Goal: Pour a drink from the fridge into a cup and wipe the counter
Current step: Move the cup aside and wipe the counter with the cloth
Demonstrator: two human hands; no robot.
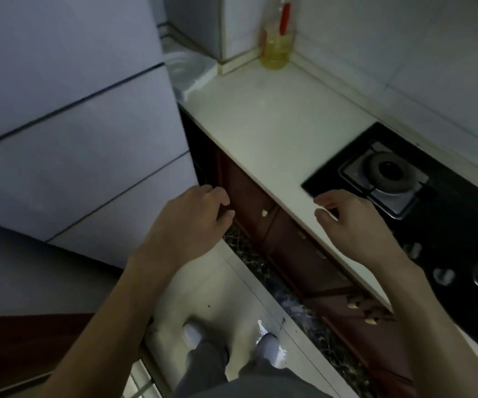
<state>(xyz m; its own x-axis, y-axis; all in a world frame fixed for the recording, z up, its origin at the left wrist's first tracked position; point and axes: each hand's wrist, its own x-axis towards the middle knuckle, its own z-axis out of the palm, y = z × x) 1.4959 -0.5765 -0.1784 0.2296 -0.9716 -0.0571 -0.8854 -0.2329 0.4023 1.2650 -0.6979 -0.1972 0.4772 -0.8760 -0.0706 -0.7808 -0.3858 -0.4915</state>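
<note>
Hovering empty, both: left hand [191, 222] loosely curled just beside the right edge of the fridge [68, 139], right hand [358, 225] likewise slack-fingered over the counter [275, 133] front, near the stove [433, 196]. Fridge doors shut; drink presumably inside, unseen; no cup in view. Door panels look smooth, rigid, handleless. Likely heavy with a seal's drag, so best hooked by fingertips at the side edge. Oil bottle [278, 41] at back corner: label blurred. No brand or writing legible anywhere.
</note>
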